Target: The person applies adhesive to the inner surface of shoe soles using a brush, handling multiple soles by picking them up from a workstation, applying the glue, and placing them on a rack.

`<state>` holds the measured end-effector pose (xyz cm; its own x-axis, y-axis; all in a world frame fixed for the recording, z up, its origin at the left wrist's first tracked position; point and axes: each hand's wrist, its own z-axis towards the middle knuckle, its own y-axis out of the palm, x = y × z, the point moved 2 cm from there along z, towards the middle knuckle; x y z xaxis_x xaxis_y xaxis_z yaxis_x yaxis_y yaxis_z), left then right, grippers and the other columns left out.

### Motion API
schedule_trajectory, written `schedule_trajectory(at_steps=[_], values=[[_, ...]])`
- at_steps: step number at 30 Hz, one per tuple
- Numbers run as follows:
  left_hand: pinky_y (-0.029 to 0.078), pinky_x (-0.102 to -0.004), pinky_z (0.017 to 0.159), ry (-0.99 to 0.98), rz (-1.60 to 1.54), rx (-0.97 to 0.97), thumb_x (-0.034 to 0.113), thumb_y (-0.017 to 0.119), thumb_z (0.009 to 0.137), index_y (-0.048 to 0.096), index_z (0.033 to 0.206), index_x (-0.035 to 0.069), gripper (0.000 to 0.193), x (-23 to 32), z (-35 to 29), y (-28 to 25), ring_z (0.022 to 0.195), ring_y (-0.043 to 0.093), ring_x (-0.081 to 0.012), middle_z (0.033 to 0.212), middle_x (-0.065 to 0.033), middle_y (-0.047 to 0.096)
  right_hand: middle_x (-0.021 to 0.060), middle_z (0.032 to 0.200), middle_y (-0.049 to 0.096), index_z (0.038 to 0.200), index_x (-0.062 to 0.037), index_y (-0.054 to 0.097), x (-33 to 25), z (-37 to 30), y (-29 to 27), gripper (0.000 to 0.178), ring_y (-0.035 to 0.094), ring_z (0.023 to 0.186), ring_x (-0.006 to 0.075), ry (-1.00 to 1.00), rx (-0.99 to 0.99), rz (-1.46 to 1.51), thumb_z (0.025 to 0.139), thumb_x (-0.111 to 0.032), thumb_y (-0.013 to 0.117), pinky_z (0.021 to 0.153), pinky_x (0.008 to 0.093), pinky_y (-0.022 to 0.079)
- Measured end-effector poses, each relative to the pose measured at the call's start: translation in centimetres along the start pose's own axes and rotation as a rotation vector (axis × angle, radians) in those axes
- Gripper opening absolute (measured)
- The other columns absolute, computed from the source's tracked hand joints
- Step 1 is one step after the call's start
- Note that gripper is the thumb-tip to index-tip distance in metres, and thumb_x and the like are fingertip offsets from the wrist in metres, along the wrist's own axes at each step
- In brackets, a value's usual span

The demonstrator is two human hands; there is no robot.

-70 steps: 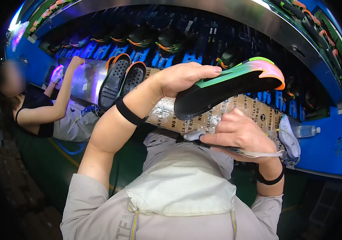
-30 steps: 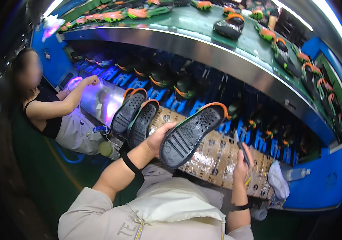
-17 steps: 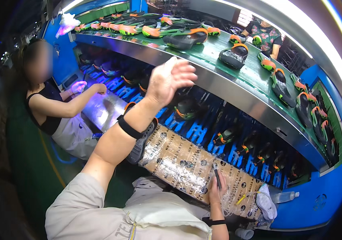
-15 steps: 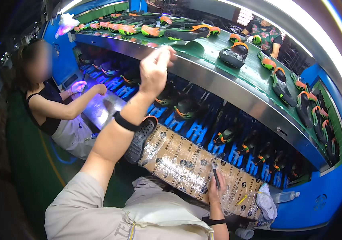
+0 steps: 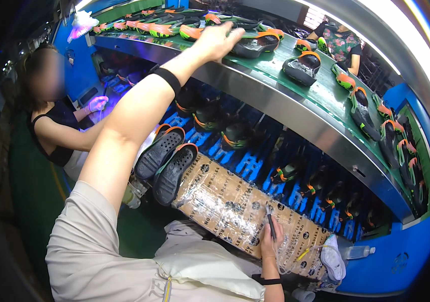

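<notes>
My left hand (image 5: 220, 41) reaches over the green conveyor belt (image 5: 270, 68), its fingers stretched out and apart. It is next to a black shoe with an orange strap (image 5: 256, 45); whether the fingertips touch it I cannot tell. Lower right, my right hand (image 5: 270, 240) is closed around a slim black pen-like tool (image 5: 272, 227), its pale tip pointing up. That hand rests by a taped cardboard surface (image 5: 220, 201). Two black perforated clogs with orange edges, a nearer one (image 5: 175, 173) and a farther one (image 5: 160, 152), lie side by side at the cardboard's left end.
Several black, orange and green shoes (image 5: 361, 113) line the belt. Under its metal edge, more shoes sit on blue racks (image 5: 247, 163). A co-worker (image 5: 56, 126) sits at left, another person (image 5: 340, 48) stands across. A white cloth (image 5: 331, 259) and clear bottle (image 5: 360, 251) are at lower right.
My left hand has moved up and right from the belt's edge to above the belt, its fingers spreading. My right hand keeps its hold on the pen-like tool.
</notes>
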<state>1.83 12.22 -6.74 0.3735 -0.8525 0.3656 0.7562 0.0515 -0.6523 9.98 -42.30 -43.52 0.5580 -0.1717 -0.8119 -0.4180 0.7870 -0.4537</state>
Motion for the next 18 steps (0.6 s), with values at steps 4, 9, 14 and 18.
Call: schedule_trajectory(at_steps=[4, 9, 14, 18], values=[[0.046, -0.0651, 0.109, 0.205, 0.677, 0.134, 0.045, 0.066, 0.102, 0.074, 0.132, 0.010, 0.047, -6.0, 0.4, -2.1, 0.121, 0.073, -0.0379, 0.113, -0.0243, 0.078, 0.0185, 0.105, 0.072, 0.129, 0.0050, 0.074, -0.6, 0.3, 0.1, 0.031, 0.071, 0.094, 0.0316, 0.021, -0.007, 0.008, 0.101, -0.008, 0.069, 0.087, 0.0396, 0.055], [0.061, -0.0453, 0.089, 0.212, 0.507, -0.192, 0.037, 0.071, 0.100, 0.079, 0.126, 0.008, 0.040, -6.3, 0.9, -7.5, 0.093, 0.077, -0.0425, 0.099, -0.0225, 0.079, 0.0179, 0.104, 0.071, 0.129, 0.0060, 0.073, -0.6, -0.1, 0.0, 0.032, 0.070, 0.093, 0.0302, 0.026, 0.024, -0.010, 0.101, -0.009, 0.069, 0.086, 0.0385, 0.054], [0.059, -0.0528, 0.089, -0.047, 0.540, -0.011, 0.046, 0.051, 0.103, 0.081, 0.090, 0.000, 0.056, -7.2, 1.9, -13.2, 0.091, 0.077, -0.0425, 0.087, -0.0247, 0.077, 0.0179, 0.106, 0.071, 0.130, 0.0060, 0.073, -0.6, 0.4, 0.7, 0.031, 0.070, 0.095, 0.0297, -0.024, 0.000, 0.003, 0.101, -0.006, 0.069, 0.088, 0.0381, 0.055], [0.059, -0.0452, 0.092, -0.132, 0.485, -0.359, 0.057, 0.068, 0.097, 0.077, 0.126, 0.001, 0.064, -8.1, 0.3, -7.6, 0.098, 0.078, -0.0390, 0.107, -0.0254, 0.079, 0.0174, 0.106, 0.073, 0.128, 0.0040, 0.075, -0.8, 0.0, 0.1, 0.030, 0.071, 0.095, 0.0295, -0.063, 0.045, -0.029, 0.099, -0.004, 0.070, 0.088, 0.0386, 0.055]])
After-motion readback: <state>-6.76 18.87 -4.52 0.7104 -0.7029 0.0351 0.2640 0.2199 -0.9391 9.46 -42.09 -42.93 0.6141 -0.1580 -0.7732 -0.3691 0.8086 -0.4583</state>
